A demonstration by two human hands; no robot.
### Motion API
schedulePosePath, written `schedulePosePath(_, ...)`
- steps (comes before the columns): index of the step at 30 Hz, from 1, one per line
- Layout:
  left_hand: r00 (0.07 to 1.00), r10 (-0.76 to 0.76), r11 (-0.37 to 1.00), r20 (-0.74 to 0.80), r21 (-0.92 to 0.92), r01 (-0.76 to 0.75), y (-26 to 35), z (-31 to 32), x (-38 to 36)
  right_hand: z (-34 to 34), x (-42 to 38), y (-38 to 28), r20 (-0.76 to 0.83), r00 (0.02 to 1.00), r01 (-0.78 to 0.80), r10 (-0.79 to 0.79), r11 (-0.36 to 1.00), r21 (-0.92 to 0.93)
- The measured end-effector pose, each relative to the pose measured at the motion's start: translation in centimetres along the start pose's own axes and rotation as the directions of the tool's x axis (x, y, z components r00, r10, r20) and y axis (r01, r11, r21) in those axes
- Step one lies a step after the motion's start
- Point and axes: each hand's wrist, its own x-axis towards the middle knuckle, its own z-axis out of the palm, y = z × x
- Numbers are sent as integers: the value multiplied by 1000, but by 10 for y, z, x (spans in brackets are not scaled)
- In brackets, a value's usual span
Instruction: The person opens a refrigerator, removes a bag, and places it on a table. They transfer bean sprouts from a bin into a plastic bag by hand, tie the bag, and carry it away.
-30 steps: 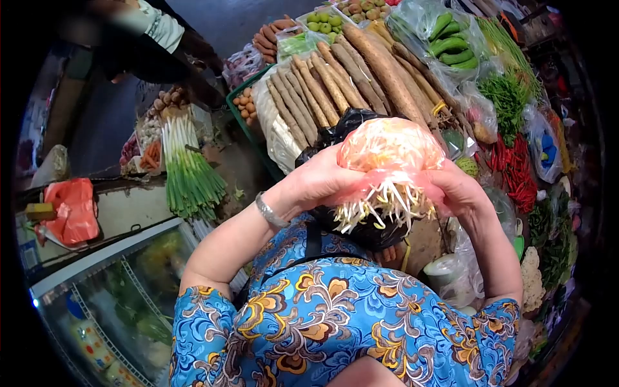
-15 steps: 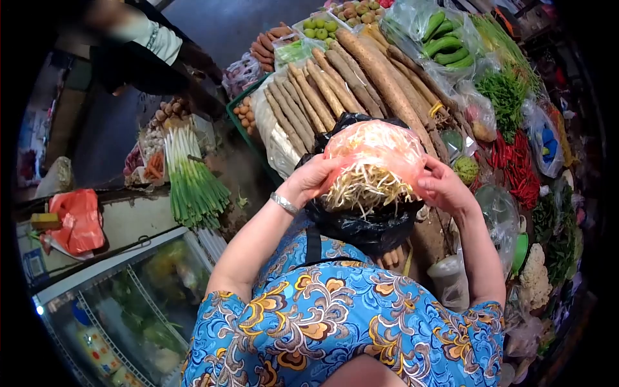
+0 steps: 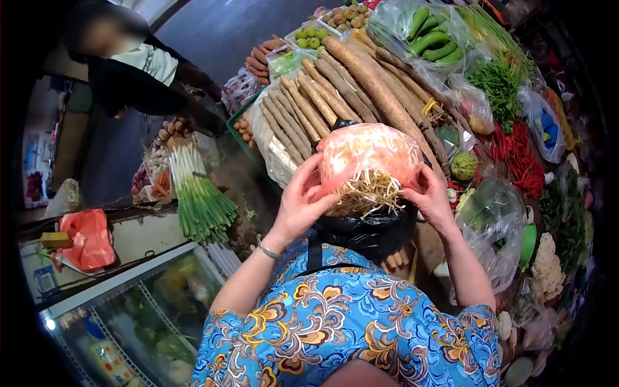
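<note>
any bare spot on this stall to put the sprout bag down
Little. A bare patch lies between the scallions and the green crate; the ledge right of the red bag is bare too. Right of the yams, produce is packed tight. Both hands hold the sprout bag.

Market stall: piled vegetables (image 3: 361, 84)

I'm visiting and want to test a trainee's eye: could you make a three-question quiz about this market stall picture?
1. True or false: both hands hold the pink bag of bean sprouts.
2. What lies right under the bag? A) black bag B) cauliflower C) red chillies
3. Which hand's wrist wears the bracelet?

Key: 1. True: the left hand and the right hand grip its sides. 2. A. 3. The left.
</note>
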Motion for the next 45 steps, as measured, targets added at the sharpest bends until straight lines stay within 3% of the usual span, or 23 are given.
schedulePosePath(1,990,128,962,-62,249,-109,-15,-5,-3,0,0,0,-47,998,34,-43,984,-172)
schedulePosePath(3,924,374,660,-78,722,-206,-16,-8,-8,5,-2,2,-44,999,20,-24,996,-83)
schedulePosePath(4,924,374,659,-76,723,-207,-22,-10,-8,6,-2,3,-37,999,5,-5,1000,4)
schedulePosePath(6,993,56,885,-102,466,-2,-28,-10,-5,5,2,4,0,1000,-19,19,997,-77)
schedulePosePath(9,956,295,651,7,731,-206,-42,3,-2,17,1,-15,23,1000,-8,11,989,-149)
schedulePosePath(11,926,364,600,101,735,-316,-46,19,0,22,1,-14,13,1000,17,-15,989,-145)
schedulePosePath(14,891,438,557,114,744,-369,-43,30,12,31,14,-6,61,996,-73,59,968,242)
schedulePosePath(17,921,384,592,62,750,-297,-11,41,25,18,16,-44,219,953,-269,210,919,289)
schedulePosePath(21,911,401,616,96,709,-345,27,39,32,11,10,-78,231,946,-318,229,802,506)
schedulePosePath(25,963,234,837,132,477,-269,16,19,30,-8,7,-78,317,918,-372,238,795,479)
schedulePosePath(27,957,246,808,153,513,-290,21,21,27,-14,9,-72,442,882,-362,162,834,416)
schedulePosePath(29,952,244,674,187,673,-305,27,22,24,-15,3,-73,347,927,-261,146,914,312)
schedulePosePath(31,948,284,672,142,676,-302,34,25,23,-26,5,-71,210,975,-34,72,982,-183)
schedulePosePath(32,936,325,638,132,700,-320,38,25,24,-29,11,-77,207,968,-62,139,938,-341)
schedulePosePath(35,901,420,584,113,726,-363,52,32,24,-28,16,-105,27,981,-171,193,919,-355)
schedulePosePath(36,869,477,476,134,791,-384,55,31,25,-34,24,-98,44,998,-29,53,902,-430)
schedulePosePath(38,814,553,314,179,860,-402,67,33,24,-41,37,-90,15,1000,19,-13,885,-466)
schedulePosePath(39,813,554,313,179,860,-403,74,35,22,-42,41,-90,-6,997,60,-73,862,-503)
schedulePosePath(41,887,459,486,53,820,-300,83,34,17,-46,49,-88,-23,994,81,-107,864,-497)
schedulePosePath(42,816,558,263,147,902,-343,85,27,21,-51,56,-79,-47,969,186,-242,842,-507)
schedulePosePath(43,792,587,224,165,907,-356,87,23,22,-53,59,-73,-68,926,286,-372,806,-518)
schedulePosePath(44,771,616,247,162,890,-384,90,21,21,-51,54,-83,-90,972,146,-219,854,-499)
schedulePosePath(45,748,644,265,160,871,-414,93,19,21,-52,52,-93,-89,972,147,-219,854,-499)
